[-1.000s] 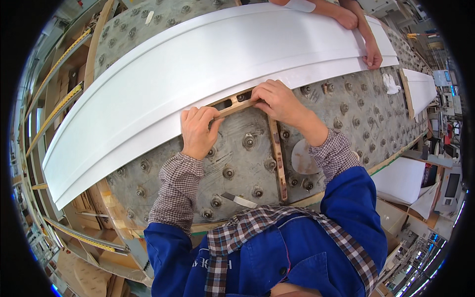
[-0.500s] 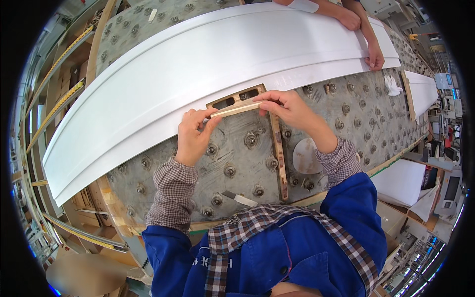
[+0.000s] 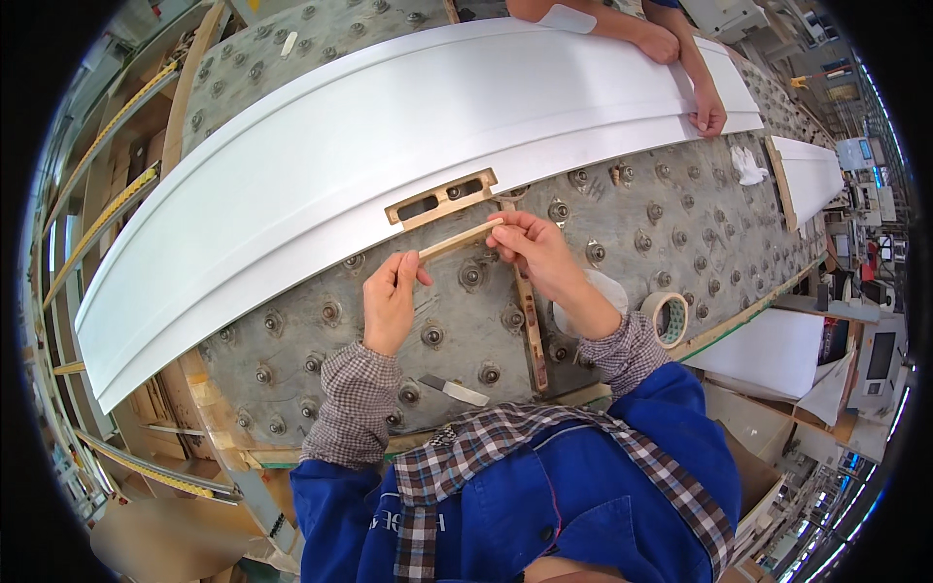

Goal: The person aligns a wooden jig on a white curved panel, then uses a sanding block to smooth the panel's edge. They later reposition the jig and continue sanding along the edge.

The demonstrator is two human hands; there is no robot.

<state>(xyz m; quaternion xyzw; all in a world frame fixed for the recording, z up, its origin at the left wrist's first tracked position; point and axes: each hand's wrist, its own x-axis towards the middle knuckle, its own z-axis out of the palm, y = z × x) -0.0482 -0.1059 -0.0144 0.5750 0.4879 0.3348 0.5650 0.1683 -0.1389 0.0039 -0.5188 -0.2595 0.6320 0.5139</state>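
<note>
My left hand (image 3: 391, 299) and my right hand (image 3: 542, 257) each pinch one end of a narrow pale wooden strip (image 3: 459, 239). The strip is held above the grey table, slightly tilted, its right end farther away. Just beyond it, a wooden piece with two long slots (image 3: 442, 200) lies at the near edge of a long white panel (image 3: 282, 185). Beneath and beside my right hand, a long narrow wooden bar with holes (image 3: 531, 335) runs toward me on the table. My fingers hide both tips of the strip.
Ball rollers stud the grey table (image 3: 408, 335). A knife (image 3: 457, 391) lies near my apron, and a tape roll (image 3: 669, 321) sits by my right sleeve. Another person's hand (image 3: 708, 113) rests at the panel's far right. Beyond are a crumpled white cloth-like item (image 3: 747, 167) and another white panel (image 3: 810, 182).
Both hands have drawn the strip toward me, away from the slotted wooden piece, which shows more fully. The tape roll has come into sight beside my right sleeve. The whole view has shifted slightly.
</note>
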